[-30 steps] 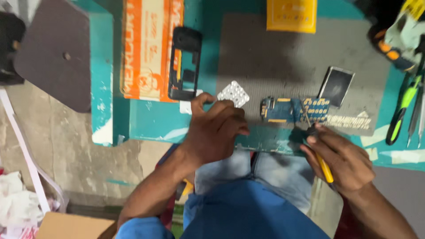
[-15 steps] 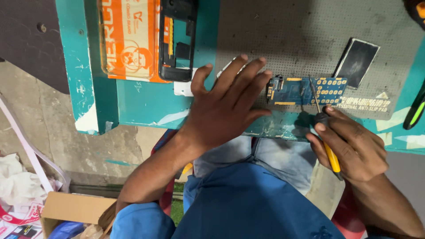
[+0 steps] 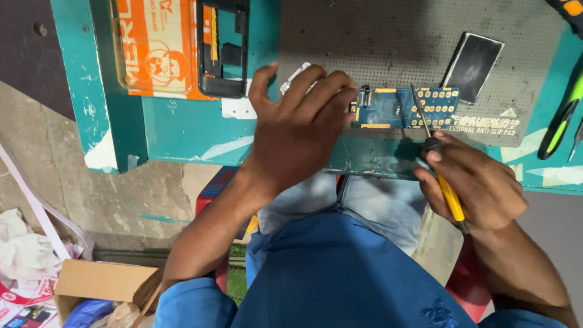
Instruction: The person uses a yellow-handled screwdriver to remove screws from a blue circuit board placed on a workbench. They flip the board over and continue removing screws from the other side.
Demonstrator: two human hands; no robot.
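Your left hand (image 3: 297, 127) pins the circuit board (image 3: 404, 107) near the bench (image 3: 182, 130) edge; your right hand (image 3: 473, 182), grip closed on the screwdriver (image 3: 438, 164), could slip and gouge it.

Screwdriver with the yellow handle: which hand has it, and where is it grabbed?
The right hand holds the screwdriver by its yellow handle, tip on the blue circuit board. The left hand rests flat on the board's other end, gripping nothing visible.

Left hand (image 3: 297, 130) flat on blue circuit board (image 3: 404, 108) edge; right hand (image 3: 473, 185) grips yellow-handled screwdriver (image 3: 438, 164), tip on board.
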